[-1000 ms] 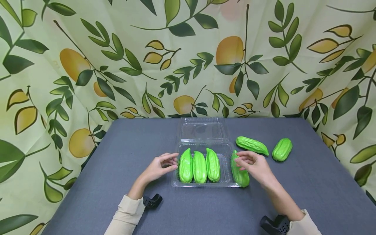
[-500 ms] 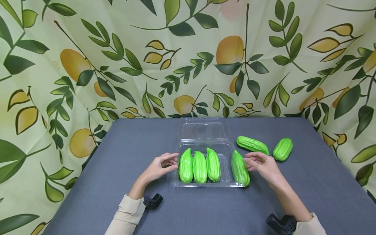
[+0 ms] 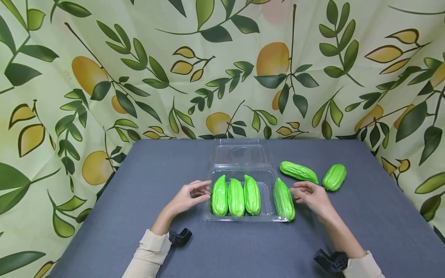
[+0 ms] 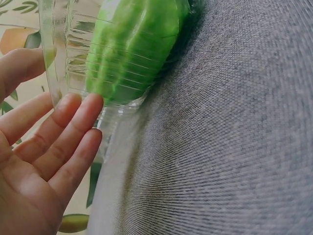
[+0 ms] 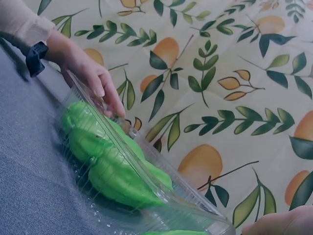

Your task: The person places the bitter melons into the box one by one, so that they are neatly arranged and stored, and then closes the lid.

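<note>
A clear hinged plastic box [image 3: 267, 193] lies on the table with its lid folded back. Three green ridged bitter melons, such as the middle one [image 3: 236, 197], lie side by side in it. My left hand [image 3: 189, 197] is at the box's left rim, loosely extended fingers [image 4: 73, 132] right against the clear wall. At the box's right edge another bitter melon [image 3: 284, 200] lies aslant, overlapping the rim in the head view. Just right of it hovers my right hand [image 3: 313, 197], loosely bent and holding nothing; the right wrist view shows only a bit of it [image 5: 281, 224].
Two more bitter melons lie on the table behind the right hand, a long one [image 3: 299, 172] and a stubby one [image 3: 334, 177]. The transparent lid [image 3: 240, 152] reaches back toward the fruit-patterned cloth [image 3: 222, 77]. Grey cloth [image 3: 222, 247] covers the table.
My right hand has moved right, off the bitter melon at the box's right edge, then stayed beside it. The left hand and the melons have hardly moved.
</note>
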The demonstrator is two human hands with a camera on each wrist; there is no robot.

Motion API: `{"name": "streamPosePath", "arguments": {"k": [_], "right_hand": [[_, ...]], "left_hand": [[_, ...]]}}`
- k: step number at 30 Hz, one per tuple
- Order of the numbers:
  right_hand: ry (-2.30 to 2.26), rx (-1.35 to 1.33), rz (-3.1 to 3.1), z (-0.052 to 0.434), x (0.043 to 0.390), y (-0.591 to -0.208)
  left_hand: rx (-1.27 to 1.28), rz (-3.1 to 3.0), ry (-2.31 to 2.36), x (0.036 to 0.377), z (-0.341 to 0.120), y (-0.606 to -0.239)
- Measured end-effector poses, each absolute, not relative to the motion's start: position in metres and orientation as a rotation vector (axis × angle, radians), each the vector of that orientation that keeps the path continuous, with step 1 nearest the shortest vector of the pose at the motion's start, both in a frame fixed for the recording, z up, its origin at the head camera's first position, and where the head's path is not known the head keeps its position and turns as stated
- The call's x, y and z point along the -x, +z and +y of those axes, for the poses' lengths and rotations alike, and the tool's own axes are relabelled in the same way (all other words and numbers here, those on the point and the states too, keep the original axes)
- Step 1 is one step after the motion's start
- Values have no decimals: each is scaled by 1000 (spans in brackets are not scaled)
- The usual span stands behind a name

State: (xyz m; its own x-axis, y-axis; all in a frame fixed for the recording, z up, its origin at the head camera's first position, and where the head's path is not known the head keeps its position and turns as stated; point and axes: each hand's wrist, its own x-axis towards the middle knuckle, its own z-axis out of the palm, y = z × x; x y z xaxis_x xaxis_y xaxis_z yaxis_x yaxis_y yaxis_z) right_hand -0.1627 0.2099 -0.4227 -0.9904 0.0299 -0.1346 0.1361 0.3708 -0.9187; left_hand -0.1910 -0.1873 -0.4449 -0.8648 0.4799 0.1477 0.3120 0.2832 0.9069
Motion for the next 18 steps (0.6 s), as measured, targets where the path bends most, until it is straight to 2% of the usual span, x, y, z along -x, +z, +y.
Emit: {"name": "streamPosePath", "arguments": {"k": [18], "right_hand": [[-1421,-66,2462,210,167,-436]], "left_hand": [[-740,2399,1624,190,-188,-445]]}}
